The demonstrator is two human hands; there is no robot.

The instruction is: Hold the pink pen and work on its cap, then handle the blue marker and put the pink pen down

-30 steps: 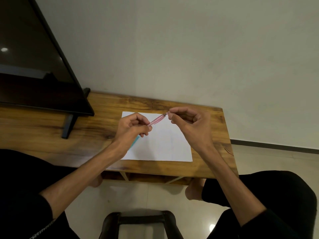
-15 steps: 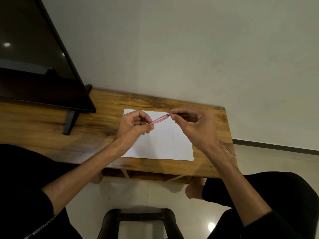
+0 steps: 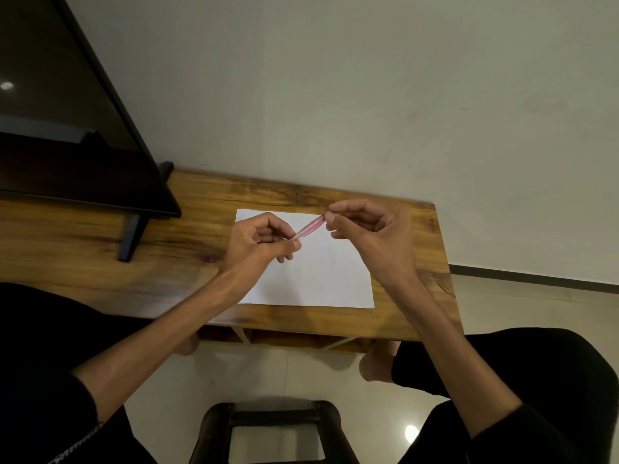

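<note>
1. Hands hold one pink pen [image 3: 310,228] up over a white sheet of paper [image 3: 321,276].
2. The left hand [image 3: 259,244] has its fingers curled round the low end of the pen.
3. The right hand [image 3: 371,234] pinches the high end with its fingertips [image 3: 331,220].
4. The paper lies flat on a brown wooden table [image 3: 187,229].
5. A black TV screen [image 3: 60,105] stands on the table, well apart on the left.
6. A dark stool [image 3: 271,426] stands on the floor below.
</note>
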